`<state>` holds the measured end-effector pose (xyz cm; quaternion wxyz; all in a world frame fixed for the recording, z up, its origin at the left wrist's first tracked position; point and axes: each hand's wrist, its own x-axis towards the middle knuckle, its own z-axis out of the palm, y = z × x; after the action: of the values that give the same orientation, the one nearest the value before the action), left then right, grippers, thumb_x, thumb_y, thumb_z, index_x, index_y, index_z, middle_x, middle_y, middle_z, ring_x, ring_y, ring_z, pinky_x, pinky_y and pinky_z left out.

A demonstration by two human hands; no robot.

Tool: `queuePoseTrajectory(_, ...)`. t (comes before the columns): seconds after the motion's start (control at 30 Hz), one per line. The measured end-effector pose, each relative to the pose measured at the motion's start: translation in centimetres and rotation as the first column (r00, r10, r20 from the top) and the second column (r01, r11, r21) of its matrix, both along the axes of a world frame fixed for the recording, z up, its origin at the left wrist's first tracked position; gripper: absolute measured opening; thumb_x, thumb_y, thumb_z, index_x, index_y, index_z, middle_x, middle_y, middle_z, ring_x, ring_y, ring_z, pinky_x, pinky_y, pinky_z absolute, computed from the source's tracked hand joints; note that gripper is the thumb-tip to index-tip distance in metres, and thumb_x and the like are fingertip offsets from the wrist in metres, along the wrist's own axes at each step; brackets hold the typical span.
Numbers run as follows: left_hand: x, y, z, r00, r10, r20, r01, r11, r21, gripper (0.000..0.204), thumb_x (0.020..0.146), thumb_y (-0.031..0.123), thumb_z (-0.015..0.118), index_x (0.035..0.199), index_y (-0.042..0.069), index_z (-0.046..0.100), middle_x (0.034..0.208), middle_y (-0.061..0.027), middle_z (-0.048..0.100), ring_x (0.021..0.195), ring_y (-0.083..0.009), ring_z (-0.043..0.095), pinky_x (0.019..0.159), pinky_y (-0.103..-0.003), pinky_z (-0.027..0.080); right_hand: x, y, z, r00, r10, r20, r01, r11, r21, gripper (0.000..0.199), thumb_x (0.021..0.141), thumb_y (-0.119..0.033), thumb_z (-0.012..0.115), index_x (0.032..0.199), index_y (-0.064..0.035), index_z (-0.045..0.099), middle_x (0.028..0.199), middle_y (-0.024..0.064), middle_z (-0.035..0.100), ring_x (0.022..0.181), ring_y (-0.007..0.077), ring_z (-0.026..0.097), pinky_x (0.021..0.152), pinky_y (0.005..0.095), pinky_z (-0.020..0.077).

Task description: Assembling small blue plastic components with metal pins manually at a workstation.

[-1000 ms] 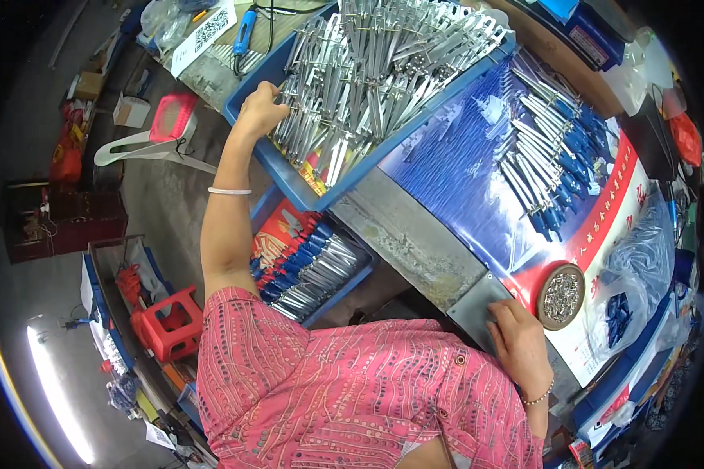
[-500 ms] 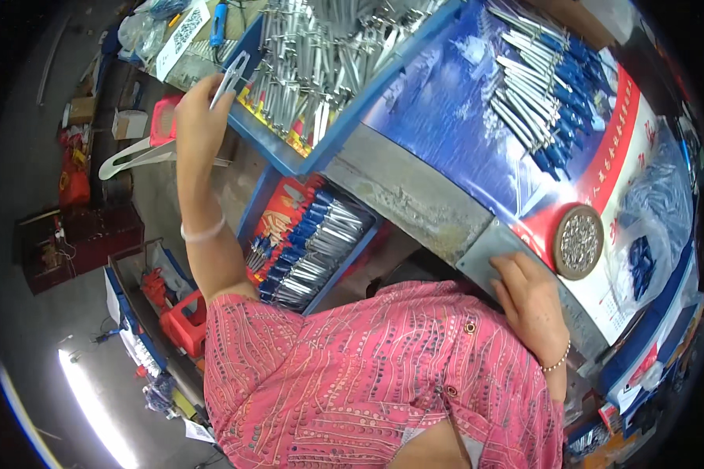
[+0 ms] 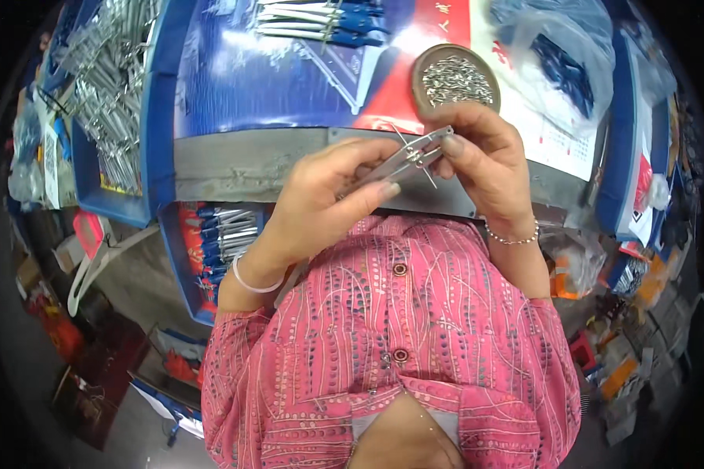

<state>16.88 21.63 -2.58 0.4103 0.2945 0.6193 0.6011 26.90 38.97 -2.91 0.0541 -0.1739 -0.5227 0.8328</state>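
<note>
Holding at frame centre: metal plier blank (image 3: pixel 403 162), pinched by left hand (image 3: pixel 332 195) and right hand (image 3: pixel 477 160); spring wire part-seated. Finished blue-handled pliers (image 3: pixel 321 19) upper centre; unassembled blanks (image 3: pixel 105 86) upper left.

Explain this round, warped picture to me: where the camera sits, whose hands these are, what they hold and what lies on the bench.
The camera is worn on a person's head and looks down, and its wide lens bends straight edges. The pink shirt and both hands belong to the wearer. The left hand and right hand together hold a slim metal tool, pinched in the fingers above the grey bench edge. On the bench lie a blue and red printed sheet, a round dish of small metal pieces and blue-handled tools. At left, a blue tray of bare metal parts.
</note>
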Motion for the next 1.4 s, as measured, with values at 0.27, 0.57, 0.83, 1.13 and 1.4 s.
queuePoseTrajectory(0.27, 0.1, 3.5, -1.0, 0.861, -0.315, 0.399, 0.324, 0.945, 0.048, 0.037, 0.091, 0.024, 0.042, 0.116, -0.003, 0.041, 0.1, -0.0145, 0.055, 0.075, -0.0161, 0.057, 0.067, -0.029, 0.047, 2.3, 3.1, 0.2, 0.985, -0.126, 0.121, 0.12, 0.991, 0.055, 0.014, 0.074, -0.006, 0.065, 0.067, -0.0008, 0.055, 0.059, 0.0008, 0.056, 0.049, 0.003, 0.047, 0.041, 0.016, 0.0325)
queuePoseTrajectory(0.57, 1.4, 7.6, -5.2, -0.014, -0.202, 0.979, 0.175, 0.964, 0.201, 0.042, 0.088, 0.032, 0.043, 0.113, -0.002, 0.044, 0.103, -0.0211, 0.053, 0.078, -0.0305, 0.06, 0.064, -0.041, 0.051, 1.8, 4.1, -0.3, 0.983, -0.022, 0.182, -0.003, 0.991, 0.132, 0.017, 0.076, -0.014, 0.066, 0.067, -0.003, 0.056, 0.06, 0.0007, 0.057, 0.046, 0.0035, 0.042, 0.04, 0.0167, 0.0303)
queuePoseTrajectory(0.83, 1.9, 8.1, -5.3, -0.214, -0.212, 0.954, 0.054, 0.972, 0.228, 0.038, 0.087, 0.03, 0.044, 0.113, 0.003, 0.047, 0.103, -0.0153, 0.054, 0.066, -0.0214, 0.05, 0.06, -0.035, 0.043, 2.0, 4.9, -0.7, 0.971, -0.083, 0.225, 0.077, 0.996, 0.035, 0.019, 0.082, -0.018, 0.059, 0.073, -0.0016, 0.057, 0.064, -0.0013, 0.055, 0.053, 0.0041, 0.046, 0.047, 0.0174, 0.0373)
queuePoseTrajectory(1.13, 2.1, 8.0, -2.9, 0.055, -0.07, 0.996, 0.076, 0.995, 0.066, 0.029, 0.088, 0.025, 0.044, 0.108, 0.006, 0.048, 0.094, -0.0127, 0.055, 0.065, -0.0203, 0.053, 0.058, -0.033, 0.044, 2.2, 4.1, -1.0, 0.997, -0.075, 0.015, 0.072, 0.99, 0.121, 0.01, 0.079, -0.006, 0.058, 0.073, -0.0003, 0.053, 0.069, 0.0002, 0.049, 0.059, 0.0058, 0.045, 0.052, 0.0183, 0.037)
queuePoseTrajectory(1.4, 2.8, 8.3, -1.5, 0.133, -0.057, 0.989, 0.101, 0.994, 0.044, 0.028, 0.086, 0.023, 0.048, 0.108, 0.005, 0.046, 0.085, -0.0099, 0.056, 0.066, -0.0222, 0.055, 0.054, -0.032, 0.046, 2.3, 3.6, 0.1, 0.992, -0.104, -0.071, 0.124, 0.894, 0.431, 0.013, 0.074, -0.004, 0.061, 0.069, -0.0014, 0.049, 0.065, -0.0027, 0.041, 0.057, 0.003, 0.035, 0.049, 0.02, 0.0295)
